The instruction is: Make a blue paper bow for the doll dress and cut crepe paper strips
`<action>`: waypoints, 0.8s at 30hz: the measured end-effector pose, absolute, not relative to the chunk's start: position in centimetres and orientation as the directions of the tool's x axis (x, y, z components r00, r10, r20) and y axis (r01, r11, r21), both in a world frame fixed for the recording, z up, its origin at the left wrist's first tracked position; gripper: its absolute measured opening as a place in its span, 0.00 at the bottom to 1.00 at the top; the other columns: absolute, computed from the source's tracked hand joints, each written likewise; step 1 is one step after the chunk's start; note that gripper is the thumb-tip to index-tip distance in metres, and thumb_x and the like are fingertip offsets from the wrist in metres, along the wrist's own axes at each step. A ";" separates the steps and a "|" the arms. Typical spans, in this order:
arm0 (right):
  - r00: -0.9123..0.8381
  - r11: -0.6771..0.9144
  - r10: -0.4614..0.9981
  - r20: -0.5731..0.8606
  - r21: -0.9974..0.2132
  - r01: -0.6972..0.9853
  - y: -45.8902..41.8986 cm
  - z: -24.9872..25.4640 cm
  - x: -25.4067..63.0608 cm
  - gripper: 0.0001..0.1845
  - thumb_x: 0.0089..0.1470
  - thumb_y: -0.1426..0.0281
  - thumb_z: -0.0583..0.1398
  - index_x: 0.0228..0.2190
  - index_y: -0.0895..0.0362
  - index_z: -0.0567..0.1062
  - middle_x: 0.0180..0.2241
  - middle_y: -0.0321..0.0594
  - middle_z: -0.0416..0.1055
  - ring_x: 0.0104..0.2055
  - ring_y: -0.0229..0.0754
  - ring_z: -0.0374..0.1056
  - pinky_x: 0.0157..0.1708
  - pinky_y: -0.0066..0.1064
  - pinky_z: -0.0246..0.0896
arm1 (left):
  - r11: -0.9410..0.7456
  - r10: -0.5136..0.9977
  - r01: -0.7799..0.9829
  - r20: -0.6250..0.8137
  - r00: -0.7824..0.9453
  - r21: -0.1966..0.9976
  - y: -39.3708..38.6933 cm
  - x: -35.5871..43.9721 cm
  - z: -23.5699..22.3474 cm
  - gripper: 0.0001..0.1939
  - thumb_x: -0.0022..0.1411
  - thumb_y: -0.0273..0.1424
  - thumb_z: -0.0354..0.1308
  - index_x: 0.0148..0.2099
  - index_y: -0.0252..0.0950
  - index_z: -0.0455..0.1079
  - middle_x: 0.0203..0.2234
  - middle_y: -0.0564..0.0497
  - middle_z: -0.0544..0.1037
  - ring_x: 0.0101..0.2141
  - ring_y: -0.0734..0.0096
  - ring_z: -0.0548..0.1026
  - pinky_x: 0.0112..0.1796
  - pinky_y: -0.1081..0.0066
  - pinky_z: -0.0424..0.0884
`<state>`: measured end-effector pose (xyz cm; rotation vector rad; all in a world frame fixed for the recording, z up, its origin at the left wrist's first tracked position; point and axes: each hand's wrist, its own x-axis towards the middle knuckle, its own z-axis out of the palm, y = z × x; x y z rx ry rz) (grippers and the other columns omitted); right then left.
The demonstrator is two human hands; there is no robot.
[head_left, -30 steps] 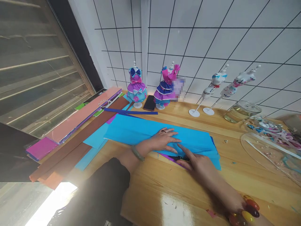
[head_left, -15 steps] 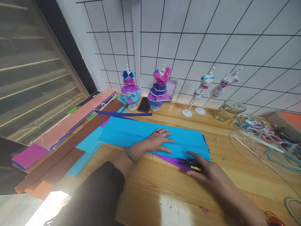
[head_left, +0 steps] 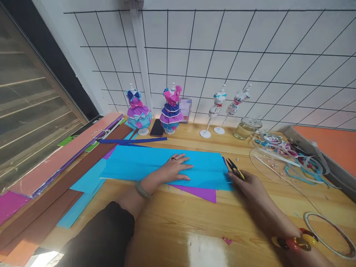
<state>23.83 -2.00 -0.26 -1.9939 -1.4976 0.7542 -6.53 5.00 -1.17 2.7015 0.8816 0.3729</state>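
A long bright-blue sheet [head_left: 205,160], with a crease along its length, lies across the wooden table. My left hand [head_left: 175,168] rests flat on its middle, fingers spread. At the sheet's right end, my right hand [head_left: 248,182] grips small thread snips [head_left: 236,170] with dark, pointed blades apart and yellow on the handle. The blades point up and left, just beside the sheet's right edge. From under the front edge sticks out a purple sheet [head_left: 201,192], mostly hidden by the blue one.
Brown strips [head_left: 91,159] and a pink stack [head_left: 66,144] lie at left. Two dressed miniature dress forms [head_left: 139,111] and a phone [head_left: 157,128] stand or lie behind. A glass jar [head_left: 247,128], tangled ribbons [head_left: 300,159] and a ring-shaped hoop [head_left: 328,234] are at right.
My right hand has moved with the snips from the sheet's front edge, over the purple sheet, to its right end. The left hand stays on the sheet. The view has shifted right.
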 end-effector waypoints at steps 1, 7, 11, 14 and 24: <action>0.217 -0.231 0.970 -0.111 -0.700 0.675 -2.0 -0.2 23.6 0.25 0.43 0.50 0.56 0.31 0.59 0.74 0.25 0.40 0.74 0.28 0.45 0.68 0.24 0.31 0.59 | -0.778 0.604 0.534 0.158 0.781 0.332 5.0 -6.5 -1.2 0.29 0.55 0.51 0.50 0.56 0.47 0.61 0.59 0.48 0.57 0.60 0.57 0.48 0.57 0.56 0.47; 0.128 -0.130 0.990 -0.058 -0.723 0.678 -2.0 -0.2 23.2 0.19 0.43 0.54 0.58 0.30 0.57 0.73 0.26 0.38 0.73 0.28 0.43 0.68 0.27 0.30 0.60 | -0.794 0.594 0.525 0.204 0.778 0.306 5.2 -6.3 -1.6 0.29 0.55 0.51 0.50 0.57 0.45 0.61 0.58 0.45 0.58 0.60 0.56 0.49 0.57 0.52 0.48; 0.114 -0.103 0.993 -0.032 -0.711 0.695 -1.8 0.0 24.3 0.19 0.45 0.54 0.57 0.30 0.57 0.73 0.24 0.37 0.72 0.26 0.42 0.67 0.25 0.30 0.60 | -0.812 0.581 0.524 0.271 0.768 0.256 5.1 -5.9 -1.2 0.28 0.56 0.49 0.50 0.56 0.43 0.62 0.57 0.45 0.61 0.60 0.56 0.50 0.56 0.52 0.50; 0.126 -0.102 0.992 -0.014 -0.683 0.723 -1.5 0.3 25.9 0.18 0.45 0.54 0.56 0.30 0.56 0.73 0.23 0.36 0.72 0.26 0.42 0.67 0.24 0.30 0.59 | -0.839 0.544 0.505 0.321 0.775 0.203 4.7 -5.4 -0.6 0.26 0.58 0.47 0.50 0.55 0.41 0.63 0.56 0.45 0.62 0.59 0.57 0.51 0.56 0.53 0.51; 0.198 -0.128 0.978 0.070 -0.549 0.826 -0.4 -0.6 31.6 0.20 0.45 0.54 0.55 0.31 0.58 0.73 0.25 0.41 0.73 0.28 0.45 0.67 0.28 0.34 0.59 | -0.902 0.432 0.407 0.310 0.847 0.143 3.7 -4.3 -1.5 0.21 0.59 0.46 0.49 0.49 0.41 0.68 0.54 0.45 0.64 0.59 0.55 0.53 0.55 0.55 0.54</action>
